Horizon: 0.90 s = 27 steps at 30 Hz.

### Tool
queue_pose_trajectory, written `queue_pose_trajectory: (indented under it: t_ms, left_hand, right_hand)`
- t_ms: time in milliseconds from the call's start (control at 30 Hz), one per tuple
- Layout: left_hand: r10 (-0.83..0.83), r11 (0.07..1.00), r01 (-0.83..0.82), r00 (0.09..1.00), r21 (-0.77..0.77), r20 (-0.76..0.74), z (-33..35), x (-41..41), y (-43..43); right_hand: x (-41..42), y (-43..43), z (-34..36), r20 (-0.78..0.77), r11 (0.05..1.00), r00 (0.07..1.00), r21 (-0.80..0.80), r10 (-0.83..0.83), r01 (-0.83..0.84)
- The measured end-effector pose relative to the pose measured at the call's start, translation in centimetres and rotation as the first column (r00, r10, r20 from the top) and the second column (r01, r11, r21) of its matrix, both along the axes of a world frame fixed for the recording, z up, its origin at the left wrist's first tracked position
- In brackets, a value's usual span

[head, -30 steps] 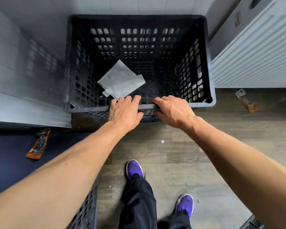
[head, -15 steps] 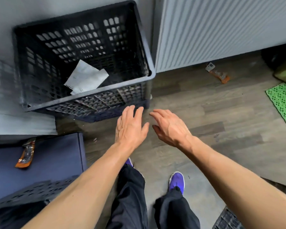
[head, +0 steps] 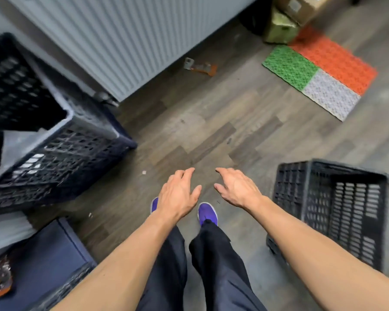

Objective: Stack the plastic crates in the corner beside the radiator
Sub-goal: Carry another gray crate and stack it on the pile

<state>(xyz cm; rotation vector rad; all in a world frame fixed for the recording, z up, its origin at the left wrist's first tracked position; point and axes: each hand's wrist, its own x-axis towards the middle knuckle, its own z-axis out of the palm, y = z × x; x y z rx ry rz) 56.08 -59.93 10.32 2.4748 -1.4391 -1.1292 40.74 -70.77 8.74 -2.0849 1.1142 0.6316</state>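
Observation:
A black perforated crate (head: pixel 54 153) sits on top of a dark blue one at the left, in the corner beside the white radiator (head: pixel 126 39); a sheet of paper lies inside it. Another black crate (head: pixel 337 209) stands on the floor at the right, its open top showing. My left hand (head: pixel 177 194) and my right hand (head: pixel 236 189) hover over the wooden floor between the two, fingers spread, holding nothing. My right hand is a short way left of the right crate, not touching it.
A dark blue surface (head: pixel 43 254) with an orange wrapper (head: pixel 1 279) lies at the lower left, with part of another crate at its edge. An orange-handled tool (head: pixel 200 67) lies under the radiator. A green, orange and grey mat (head: pixel 319 70) and boxes (head: pixel 285 21) are at the upper right.
Both hands have let go of the stacked crate's rim and drawn back. My view has swung right, away from the corner, bringing the crate on the floor at the right into sight.

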Motion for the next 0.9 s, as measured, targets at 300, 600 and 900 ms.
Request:
queue_pose_trajectory:
  t_ms: [300, 600, 900]
  left_hand:
    - [-0.401, 0.913, 0.406, 0.911, 0.035, -0.099, -3.2, -7.5, -3.4]
    - [-0.61, 0.778, 0.624, 0.777, 0.069, -0.152, -6.3, -11.8, -5.3]
    - [-0.688, 0.701, 0.708, 0.703, 0.084, -0.181, -7.2, -22.9, -7.9]
  right_hand:
    - [-11.0, 1.8, -1.6, -0.096, 0.897, 0.892, -0.002, -0.441, 0.443]
    - [-18.9, 5.0, -3.8, -0.141, 0.698, 0.69, -0.009, -0.71, 0.716]
    - [-30.1, 5.8, -4.9, -0.177, 0.546, 0.534, -0.023, -0.827, 0.838]
